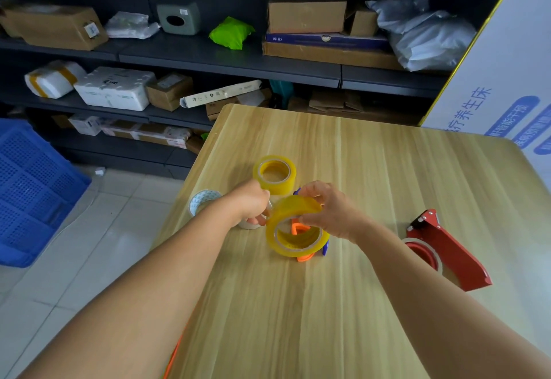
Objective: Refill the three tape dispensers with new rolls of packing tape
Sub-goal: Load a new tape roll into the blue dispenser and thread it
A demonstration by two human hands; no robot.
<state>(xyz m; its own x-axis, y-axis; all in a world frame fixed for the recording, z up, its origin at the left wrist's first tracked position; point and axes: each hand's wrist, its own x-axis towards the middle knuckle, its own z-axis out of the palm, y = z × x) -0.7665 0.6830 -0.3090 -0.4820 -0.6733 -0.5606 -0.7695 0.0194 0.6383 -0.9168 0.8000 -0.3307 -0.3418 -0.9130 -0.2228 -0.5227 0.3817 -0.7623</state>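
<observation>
Our right hand grips the top of a yellow tape roll, tilted on edge over an orange and blue dispenser. Our left hand pinches something small and whitish at the roll's left edge; we cannot tell what. Behind lies a second yellow roll, left a white roll, and well right a red dispenser, all on the wooden table.

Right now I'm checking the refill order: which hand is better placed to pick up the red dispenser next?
The right hand, probably. The red dispenser lies on the table on that hand's own side, with nothing between them. The left hand is beyond the yellow tape roll and would have to cross over it.
</observation>
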